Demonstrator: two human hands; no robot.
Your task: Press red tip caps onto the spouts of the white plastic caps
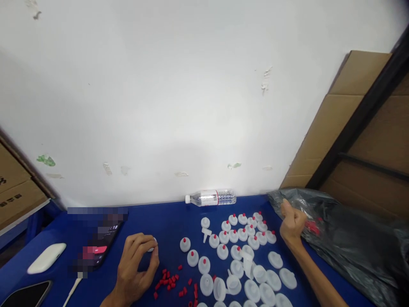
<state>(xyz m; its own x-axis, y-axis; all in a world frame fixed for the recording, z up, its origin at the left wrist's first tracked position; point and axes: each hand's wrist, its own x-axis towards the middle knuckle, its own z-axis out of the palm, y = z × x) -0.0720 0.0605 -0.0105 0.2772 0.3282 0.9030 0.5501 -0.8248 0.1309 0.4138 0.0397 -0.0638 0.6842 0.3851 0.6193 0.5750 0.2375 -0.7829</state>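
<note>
My left hand [138, 266] rests on the blue table [166, 221], fingers curled round a white plastic cap [152, 244] of which only a sliver shows. Just right of it lie several small red tips [169, 282]. My right hand [292, 225] is closed in a fist at the mouth of a dark plastic bag [345, 238], beside red pieces [312, 228] in the bag; what it grips is hidden. Between the hands are many white caps [252, 273], and several at the back carry red tips [243, 230].
A clear water bottle [211, 198] lies on its side against the white wall. Left on the table are a lit phone [100, 249], a white case [46, 257], a dark phone [27, 294] and a white cable [73, 290]. Cardboard sheets [367, 140] lean at right.
</note>
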